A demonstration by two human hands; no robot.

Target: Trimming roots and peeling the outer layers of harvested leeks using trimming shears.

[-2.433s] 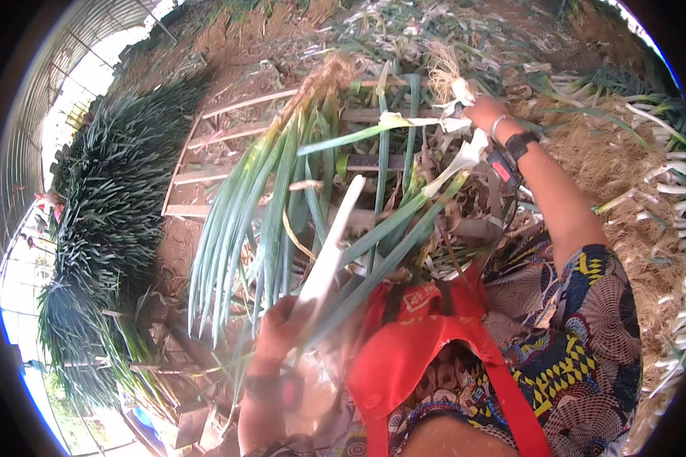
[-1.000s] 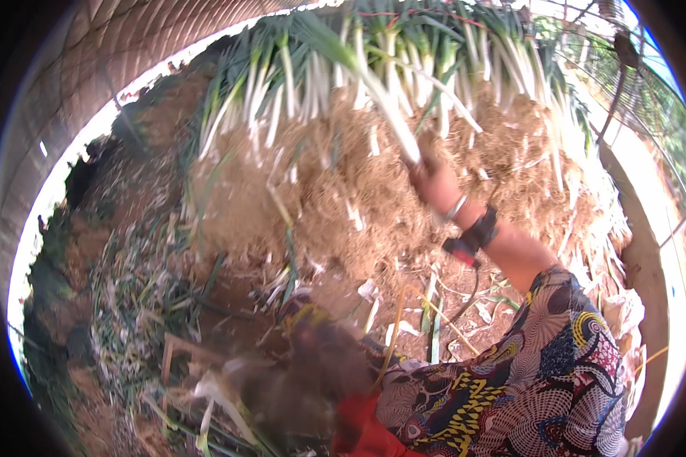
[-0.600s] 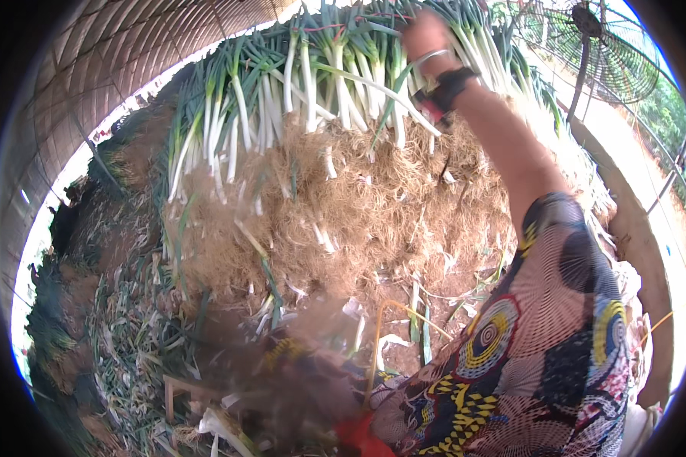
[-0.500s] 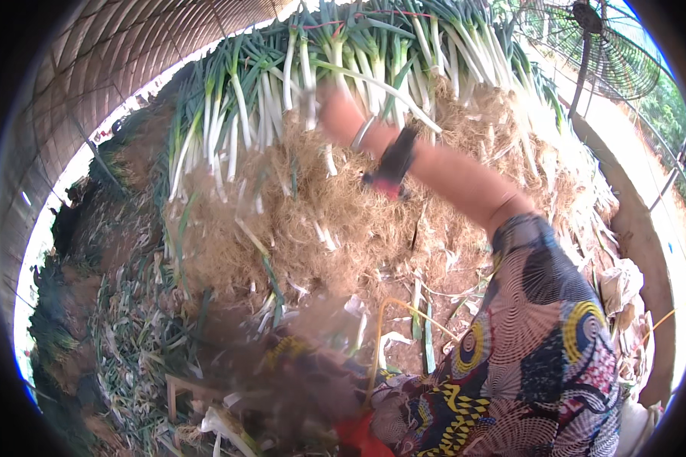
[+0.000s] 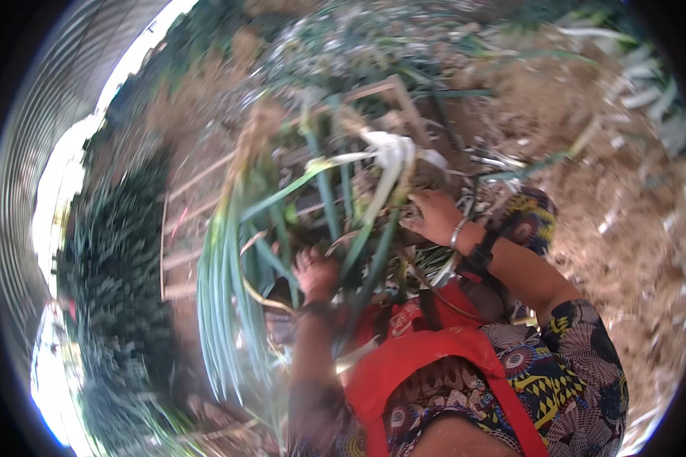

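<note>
My right hand [image 5: 436, 218], with a bracelet and a dark wristband, is closed at a leek [image 5: 389, 186] with a white stem and green leaves. Blur softens the exact grip. My left hand [image 5: 317, 273] lies lower and to the left, its fingers stretched over the green leaves and none visibly wrapped round a stem. A bunch of leeks [image 5: 219, 305] with long blue-green leaves hangs down to the left of that hand. Several loose leaves cross between my two hands, in front of my red apron [image 5: 419, 358].
A slatted wooden frame [image 5: 198, 263] stands behind the leeks on the left, and a wooden bar structure [image 5: 392, 87] lies farther off. Dark green leaves are heaped [image 5: 114, 297] at far left. Brown root-like matter [image 5: 602, 198] and blurred leeks [image 5: 655, 91] spread to the right.
The view has swung left from the big leek pile to my lap. My right hand has come from the pile down to a leek before me; my left hand is now clearly visible.
</note>
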